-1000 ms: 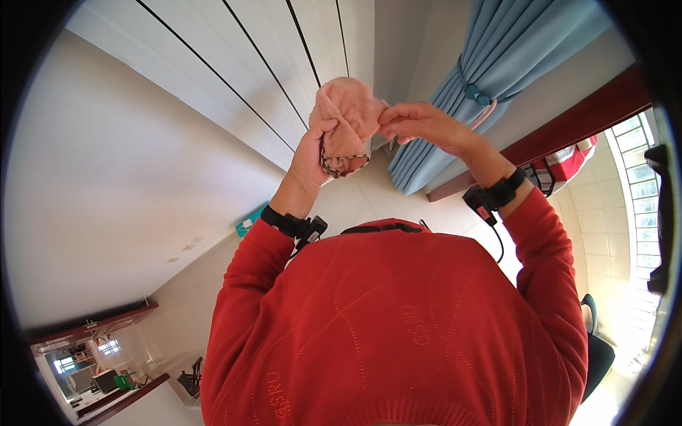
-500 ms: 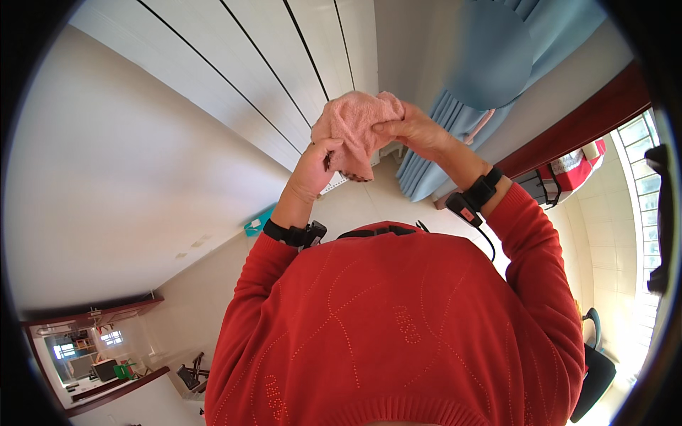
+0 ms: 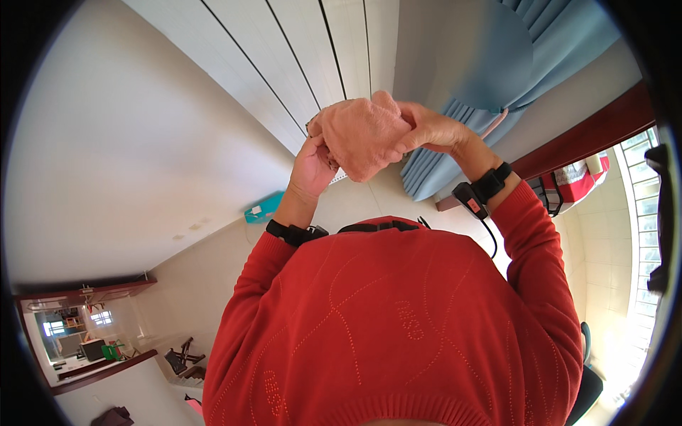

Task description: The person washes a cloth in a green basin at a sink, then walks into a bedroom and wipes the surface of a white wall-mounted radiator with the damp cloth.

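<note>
A pink terry cloth is held up in front of me, bunched and folded between both hands. My left hand grips its left side, thumb toward me, and a bit of dark patterned edging shows by the fingers. On the other side, my right hand pinches the cloth's right edge with thumb and fingers. Part of the fingers of each hand is hidden behind the fabric. A black band sits on each wrist.
Ahead stands a white panelled surface with dark grooves. Blue curtains hang at the right, near a dark red wooden frame. A teal box lies on the floor by the left wall. A folding stool stands lower left.
The cloth has been turned and spread, showing a flatter, broader face. My right hand has shifted slightly right and rotated around its edge. The view has swung a little left.
</note>
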Tool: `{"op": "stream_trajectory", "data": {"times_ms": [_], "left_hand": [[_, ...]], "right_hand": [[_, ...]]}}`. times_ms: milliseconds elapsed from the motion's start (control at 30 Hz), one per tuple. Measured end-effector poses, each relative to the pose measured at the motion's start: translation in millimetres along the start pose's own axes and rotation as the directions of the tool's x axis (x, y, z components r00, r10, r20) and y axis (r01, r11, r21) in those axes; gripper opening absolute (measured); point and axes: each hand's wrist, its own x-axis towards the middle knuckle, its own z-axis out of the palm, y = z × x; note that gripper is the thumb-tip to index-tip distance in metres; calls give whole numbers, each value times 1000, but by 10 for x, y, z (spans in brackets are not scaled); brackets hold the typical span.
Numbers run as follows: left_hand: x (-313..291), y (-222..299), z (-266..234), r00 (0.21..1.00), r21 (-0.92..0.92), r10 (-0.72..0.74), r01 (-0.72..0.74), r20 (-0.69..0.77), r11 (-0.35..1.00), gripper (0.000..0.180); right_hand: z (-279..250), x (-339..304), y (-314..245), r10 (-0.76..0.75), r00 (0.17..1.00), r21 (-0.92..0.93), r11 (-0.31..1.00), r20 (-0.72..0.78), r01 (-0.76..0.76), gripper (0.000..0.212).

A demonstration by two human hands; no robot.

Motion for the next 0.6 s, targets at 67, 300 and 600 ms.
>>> {"op": "stream_trajectory", "data": {"times_ms": [67,300,600], "left_hand": [[6,-63,-113,998,-59,18,-21,-56,998,23],[66,-232,-288,992,-85,-117,112,-57,990,29],[-8,-98,-516,993,638,114,-110,35,762,51]], "right_hand": [[9,13,18,5,997,22,1000,71,-6,71],[74,218,104,-20,998,-181,983,-54,10,27],[-84,246,-147,5,998,-483,875,-69,-38,22]]}}
